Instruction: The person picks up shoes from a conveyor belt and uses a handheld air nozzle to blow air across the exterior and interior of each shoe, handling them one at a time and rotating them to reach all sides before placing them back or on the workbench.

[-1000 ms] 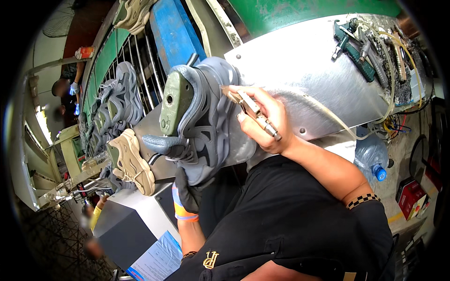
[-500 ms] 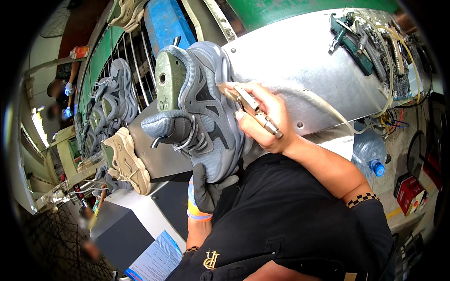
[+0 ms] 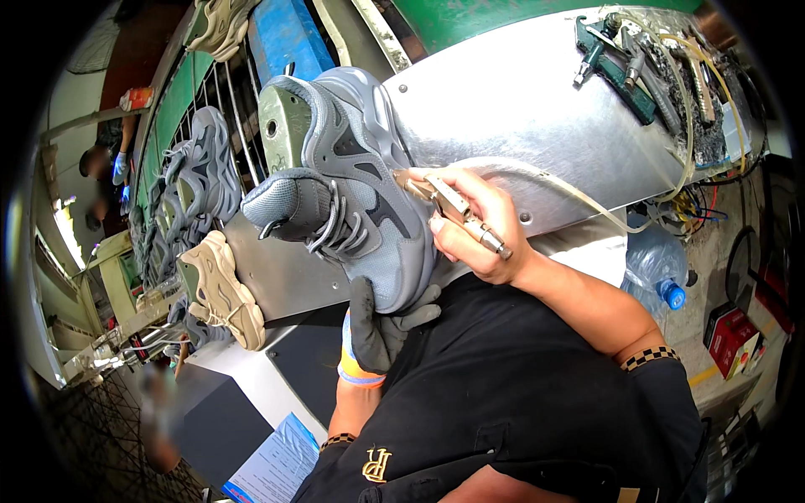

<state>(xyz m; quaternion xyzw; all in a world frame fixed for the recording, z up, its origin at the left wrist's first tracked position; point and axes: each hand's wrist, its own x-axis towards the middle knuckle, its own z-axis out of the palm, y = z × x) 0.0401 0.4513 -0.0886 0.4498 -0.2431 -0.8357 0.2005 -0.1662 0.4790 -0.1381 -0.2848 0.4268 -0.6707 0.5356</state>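
Steel sheeting [image 3: 537, 117] backs my bench. My gloved left hand [image 3: 381, 323] grips the grey shoe [image 3: 369, 193] from below; my right hand [image 3: 478, 226] pinches a small airbrush [image 3: 453, 205] against its side.

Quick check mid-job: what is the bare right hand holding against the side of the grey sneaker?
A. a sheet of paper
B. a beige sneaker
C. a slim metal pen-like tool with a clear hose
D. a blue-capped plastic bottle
C: the bare right hand grips a slim metal pen-like tool with a clear hose trailing off, its tip at the side of the grey sneaker, which the dark-gloved left hand supports from below.
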